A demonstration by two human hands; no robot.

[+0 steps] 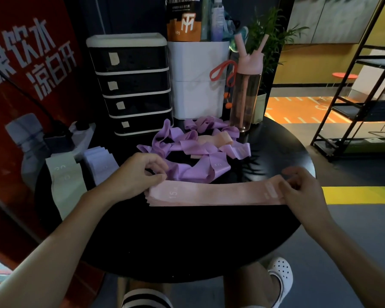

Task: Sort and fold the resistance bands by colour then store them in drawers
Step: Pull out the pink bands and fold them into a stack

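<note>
A stack of pink resistance bands (216, 193) lies flat across the round black table (187, 245). My left hand (136, 174) pinches the stack's left end and my right hand (302, 187) pinches its right end. Behind it sprawls a loose tangle of purple bands (193, 150) with one pink band (213, 140) mixed in. A flat pile of pale green bands (65, 185) and a folded pile of light lilac bands (100, 163) sit at the table's left. A black drawer unit (131, 85) with four shut drawers stands at the back.
A white container (196, 81) with a red band loop hanging on it stands right of the drawers. A pink water bottle (247, 90) and a potted plant (269, 41) stand at the back right. A black rack (360, 85) stands beyond the table to the right.
</note>
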